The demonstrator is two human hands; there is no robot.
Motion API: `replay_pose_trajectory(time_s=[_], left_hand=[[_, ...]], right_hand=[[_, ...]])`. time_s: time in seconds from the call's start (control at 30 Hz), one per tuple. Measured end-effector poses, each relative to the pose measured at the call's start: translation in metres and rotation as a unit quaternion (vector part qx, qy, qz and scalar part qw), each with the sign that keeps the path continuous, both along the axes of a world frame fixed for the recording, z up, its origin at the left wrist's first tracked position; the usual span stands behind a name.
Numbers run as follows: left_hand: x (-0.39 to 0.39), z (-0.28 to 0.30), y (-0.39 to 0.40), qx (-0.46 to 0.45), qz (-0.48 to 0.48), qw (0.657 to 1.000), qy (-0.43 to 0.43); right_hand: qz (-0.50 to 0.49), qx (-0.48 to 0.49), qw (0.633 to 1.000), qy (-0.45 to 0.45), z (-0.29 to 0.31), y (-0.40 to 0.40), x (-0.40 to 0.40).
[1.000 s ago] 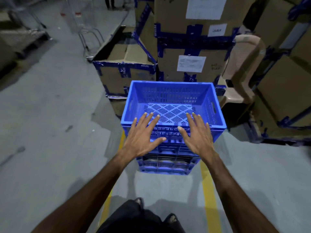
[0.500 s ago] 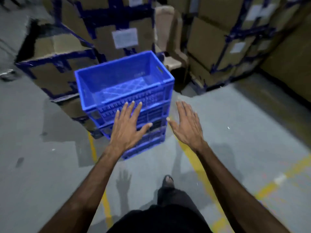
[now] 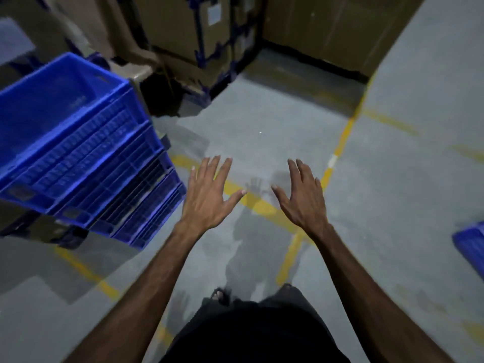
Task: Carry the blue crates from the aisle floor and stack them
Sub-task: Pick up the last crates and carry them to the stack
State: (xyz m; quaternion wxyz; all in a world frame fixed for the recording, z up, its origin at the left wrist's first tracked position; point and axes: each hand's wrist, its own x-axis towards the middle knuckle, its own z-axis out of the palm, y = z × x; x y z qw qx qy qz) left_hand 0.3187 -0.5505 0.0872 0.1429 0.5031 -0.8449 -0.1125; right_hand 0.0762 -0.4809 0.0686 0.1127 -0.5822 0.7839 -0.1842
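Note:
A stack of blue slatted crates [image 3: 86, 163] stands on the floor at the left of the head view, several nested high. My left hand [image 3: 209, 196] hovers palm down just right of the stack, fingers spread, touching nothing. My right hand [image 3: 301, 197] is held out beside it over the bare floor, fingers straight and empty. The corner of another blue crate [image 3: 471, 247] shows at the right edge, mostly cut off by the frame.
Tall cardboard boxes with blue strapping [image 3: 191, 35] line the back. A beige plastic chair [image 3: 131, 64] sits behind the stack. Yellow lines [image 3: 340, 142] cross the grey concrete floor. My dark shorts and a sandalled foot [image 3: 221, 296] are at the bottom.
My view has swung right, so the crate stack slid to the left. Both hands have come off the stack and now hover over the floor. Another crate has entered at the right edge.

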Motion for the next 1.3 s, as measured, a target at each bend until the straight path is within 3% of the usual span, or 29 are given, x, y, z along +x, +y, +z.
replay_pose_trajectory(time_s=[0.43, 0.8, 1.3], left_hand=[[-0.329, 0.025, 0.111, -0.018, -0.219, 0.975, -0.023], [-0.597, 0.035, 0.22, -0.019, -0.4, 0.916, 0.004], [-0.915, 0.016, 0.263, 0.011, -0.562, 0.827, -0.005]], right_hand=[[-0.228, -0.045, 0.972, -0.033, 0.013, 0.212, -0.283], [-0.428, -0.071, 0.9, -0.04, 0.027, 0.389, -0.48], [-0.586, -0.055, 0.807, -0.051, 0.011, 0.477, -0.691]])
